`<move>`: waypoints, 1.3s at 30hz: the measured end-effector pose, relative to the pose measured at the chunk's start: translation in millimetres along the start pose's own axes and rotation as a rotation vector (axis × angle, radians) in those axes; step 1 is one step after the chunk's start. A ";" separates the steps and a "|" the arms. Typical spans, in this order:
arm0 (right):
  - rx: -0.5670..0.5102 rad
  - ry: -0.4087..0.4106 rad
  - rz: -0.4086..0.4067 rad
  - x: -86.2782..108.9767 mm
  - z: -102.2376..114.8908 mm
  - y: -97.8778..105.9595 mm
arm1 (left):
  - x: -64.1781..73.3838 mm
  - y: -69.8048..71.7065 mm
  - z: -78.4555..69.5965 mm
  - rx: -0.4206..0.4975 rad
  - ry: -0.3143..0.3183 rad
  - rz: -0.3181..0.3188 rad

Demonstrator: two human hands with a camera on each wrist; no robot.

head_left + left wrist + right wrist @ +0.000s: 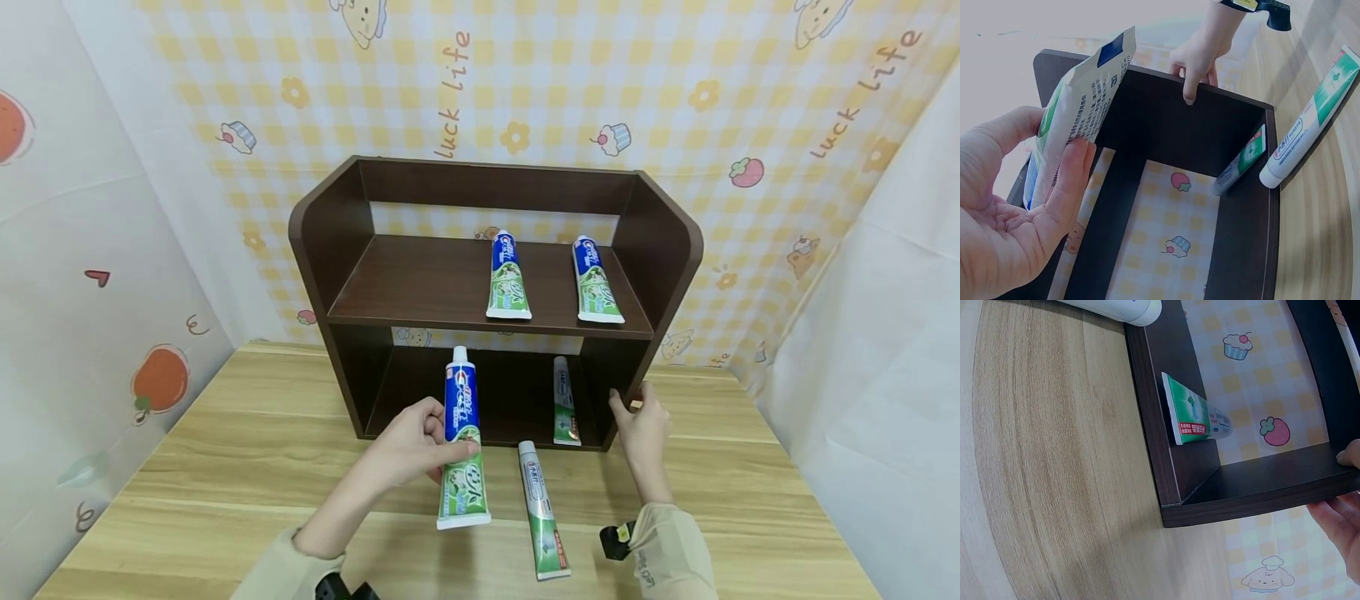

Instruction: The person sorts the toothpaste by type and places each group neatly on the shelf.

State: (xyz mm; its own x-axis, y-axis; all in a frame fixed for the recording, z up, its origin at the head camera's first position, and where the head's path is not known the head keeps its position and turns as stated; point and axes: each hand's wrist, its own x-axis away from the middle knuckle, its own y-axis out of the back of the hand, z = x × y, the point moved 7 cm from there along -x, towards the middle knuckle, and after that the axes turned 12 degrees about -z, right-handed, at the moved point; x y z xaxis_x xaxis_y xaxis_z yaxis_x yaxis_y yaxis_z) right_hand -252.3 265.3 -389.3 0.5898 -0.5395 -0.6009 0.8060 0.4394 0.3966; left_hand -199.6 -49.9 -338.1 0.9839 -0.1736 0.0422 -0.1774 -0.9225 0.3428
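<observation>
Left hand (416, 444): a blue-and-green tube (461, 437) is pinched by thumb and fingers, in front of the brown rack (663, 242).
Right hand (645, 425): the rack's right wall is gripped.
Top shelf (420, 283): a middle tube (509, 279) and a right tube (597, 283) are laid apart.
Bottom shelf (517, 400): a small tube (566, 404) is laid near the right wall.
Table (262, 450): a white-and-green tube (543, 512) is seen.

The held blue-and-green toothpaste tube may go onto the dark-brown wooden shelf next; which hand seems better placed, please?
Probably the left hand: it grips the tube, while the right hand holds the shelf's side.
</observation>
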 end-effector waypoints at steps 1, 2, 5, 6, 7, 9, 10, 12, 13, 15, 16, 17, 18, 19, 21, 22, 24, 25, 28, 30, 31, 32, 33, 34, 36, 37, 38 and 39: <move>0.006 -0.001 0.000 -0.1 -0.1 0.0 | 0.4 0.6 -0.7 0.001 -0.003 0.000; 0.008 -0.002 0.001 -0.1 -0.3 -0.1 | 0.8 1.0 -1.4 0.004 -0.005 0.001; 0.009 -0.002 -0.001 -0.3 -0.5 0.1 | 2.3 2.6 -3.8 0.006 -0.014 0.004; 0.009 0.000 -0.003 -0.3 -0.4 0.1 | 2.8 3.3 -4.6 0.005 -0.016 0.004; 0.008 0.002 -0.005 -0.3 -0.2 0.2 | 3.2 4.0 -5.3 0.005 -0.017 0.004; 0.005 0.006 -0.009 -0.2 0.1 0.3 | 4.1 5.5 -6.7 0.004 -0.022 0.003; 0.003 0.007 -0.010 -0.2 0.2 0.4 | 4.5 6.4 -7.4 0.003 -0.024 0.001; 0.001 0.010 -0.014 -0.2 0.5 0.6 | 4.9 8.0 -8.4 0.000 -0.026 -0.002; 0.001 0.011 -0.016 -0.2 0.7 0.8 | 5.0 8.6 -8.6 -0.001 -0.024 -0.005; 0.001 0.011 -0.018 -0.3 0.8 0.9 | 5.0 9.7 -8.7 -0.006 -0.021 -0.010; 0.001 0.010 -0.018 -0.4 0.9 1.1 | 5.0 10.0 -8.5 -0.009 -0.020 -0.012; 0.001 0.010 -0.019 -0.4 1.0 1.2 | 5.0 10.3 -8.7 -0.007 -0.019 -0.012; 0.000 0.010 -0.019 -0.4 1.1 1.3 | 5.2 10.5 -9.0 -0.005 -0.021 -0.011; -0.001 0.010 -0.019 -0.5 1.0 1.3 | 5.3 11.0 -9.4 -0.003 -0.021 -0.011; -0.002 0.009 -0.016 -0.5 0.7 1.1 | 5.9 12.0 -10.4 -0.002 -0.018 -0.013; -0.002 0.010 -0.014 -0.5 0.5 1.0 | 6.1 12.6 -11.2 -0.002 -0.021 -0.013; -0.005 0.010 -0.009 -0.4 0.0 0.4 | 6.7 13.6 -12.3 -0.003 -0.022 -0.015; -0.004 0.009 -0.008 -0.4 -0.2 0.2 | 6.8 14.3 -12.7 -0.004 -0.018 -0.018; -0.004 0.007 -0.005 -0.2 -0.5 0.2 | 7.3 15.9 -14.7 -0.007 -0.027 -0.020; -0.005 0.006 -0.007 -0.2 -0.4 0.6 | 7.2 17.6 -16.1 -0.009 -0.029 -0.025; -0.004 0.006 -0.008 -0.2 -0.3 0.7 | 7.1 18.3 -17.0 -0.010 -0.034 -0.025; -0.005 0.005 -0.009 -0.3 -0.3 0.8 | 7.0 19.1 -18.1 -0.012 -0.042 -0.024; -0.005 0.004 -0.008 -0.3 -0.3 0.8 | 6.9 19.9 -19.2 -0.014 -0.049 -0.023; -0.007 0.005 -0.006 -0.3 -0.4 0.4 | 6.5 20.7 -20.2 -0.016 -0.053 -0.024; -0.006 0.004 -0.003 -0.2 -0.4 0.1 | 5.8 22.0 -22.1 -0.019 -0.063 -0.023; -0.007 0.004 -0.001 -0.2 -0.5 -0.2 | 5.6 22.7 -23.0 -0.022 -0.067 -0.023; -0.008 0.003 0.001 0.0 -0.6 -0.6 | 5.3 23.4 -23.9 -0.026 -0.069 -0.024; -0.009 0.002 0.002 0.1 -0.8 -0.9 | 5.0 24.2 -24.6 -0.030 -0.069 -0.025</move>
State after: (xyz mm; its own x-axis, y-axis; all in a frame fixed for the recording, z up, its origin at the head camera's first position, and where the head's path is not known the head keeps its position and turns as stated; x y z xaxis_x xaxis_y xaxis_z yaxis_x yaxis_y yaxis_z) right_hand -253.0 265.5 -390.3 0.5913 -0.5368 -0.6018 0.8043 0.4470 0.3916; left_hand -198.4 -64.6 -306.5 0.9841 -0.1748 -0.0313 -0.1510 -0.9163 0.3708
